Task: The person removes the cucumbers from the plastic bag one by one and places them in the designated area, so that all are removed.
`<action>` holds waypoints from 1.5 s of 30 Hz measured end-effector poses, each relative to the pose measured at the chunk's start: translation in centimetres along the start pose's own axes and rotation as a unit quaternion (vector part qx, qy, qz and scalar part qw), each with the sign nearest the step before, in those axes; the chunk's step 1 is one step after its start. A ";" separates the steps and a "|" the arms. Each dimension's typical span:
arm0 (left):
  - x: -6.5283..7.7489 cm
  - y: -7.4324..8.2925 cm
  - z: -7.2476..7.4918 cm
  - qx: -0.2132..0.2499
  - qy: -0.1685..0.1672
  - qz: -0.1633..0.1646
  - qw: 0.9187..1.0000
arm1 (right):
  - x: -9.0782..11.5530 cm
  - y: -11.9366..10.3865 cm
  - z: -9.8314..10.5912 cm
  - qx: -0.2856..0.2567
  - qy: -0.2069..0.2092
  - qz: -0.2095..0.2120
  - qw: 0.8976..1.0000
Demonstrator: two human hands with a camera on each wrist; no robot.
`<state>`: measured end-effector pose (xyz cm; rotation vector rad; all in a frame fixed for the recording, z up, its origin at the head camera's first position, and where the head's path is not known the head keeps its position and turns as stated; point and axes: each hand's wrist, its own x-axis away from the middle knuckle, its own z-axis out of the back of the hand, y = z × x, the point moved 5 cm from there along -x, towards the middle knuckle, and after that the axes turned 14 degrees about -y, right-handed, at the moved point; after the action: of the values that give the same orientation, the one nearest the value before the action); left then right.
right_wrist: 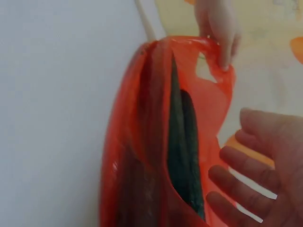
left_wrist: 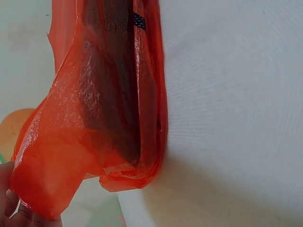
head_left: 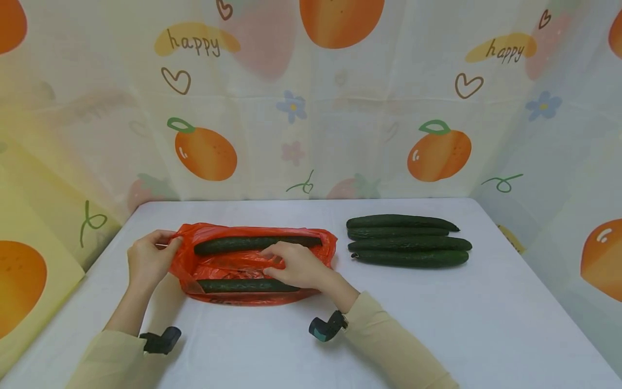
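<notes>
A red plastic bag [head_left: 252, 231] lies on the table with its mouth spread open. One dark green cucumber [head_left: 233, 245] shows along its far side and another cucumber [head_left: 238, 285] along its near side. My left hand [head_left: 149, 259] pinches the bag's left end between thumb and fingers, and in the right wrist view that end has a handle hole beside the fingers. Over the right half of the bag is my right hand [head_left: 297, 266], fingers relaxed and holding nothing. It partly covers the near cucumber. In the right wrist view its fingers [right_wrist: 246, 163] are spread apart beside the bag.
Several cucumbers [head_left: 410, 244] lie side by side to the right of the bag. The white table [head_left: 437, 324] ends at a printed cloth backdrop [head_left: 311, 146] behind and at both sides. A wrist camera [head_left: 328, 326] sits on each forearm.
</notes>
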<state>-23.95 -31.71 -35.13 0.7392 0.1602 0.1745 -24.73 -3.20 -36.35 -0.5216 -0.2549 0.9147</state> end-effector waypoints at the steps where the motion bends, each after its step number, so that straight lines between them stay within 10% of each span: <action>1: 0.0 0.0 0.0 0.000 -0.001 -0.001 1.000 | -0.2 0.0 -0.3 0.002 -0.006 -0.004 1.000; 29: 0.0 -0.1 0.0 0.000 -0.006 0.005 1.000 | -2.7 -0.8 -4.5 0.084 -0.123 -0.067 0.987; 45: 0.1 0.0 0.1 -0.006 -0.007 0.008 1.000 | -2.8 -0.5 -4.7 0.058 -0.095 -0.073 0.991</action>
<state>-23.89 -31.72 -35.07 0.7291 0.1389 0.1848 -24.04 -7.18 -40.04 -0.3037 -0.4050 0.8309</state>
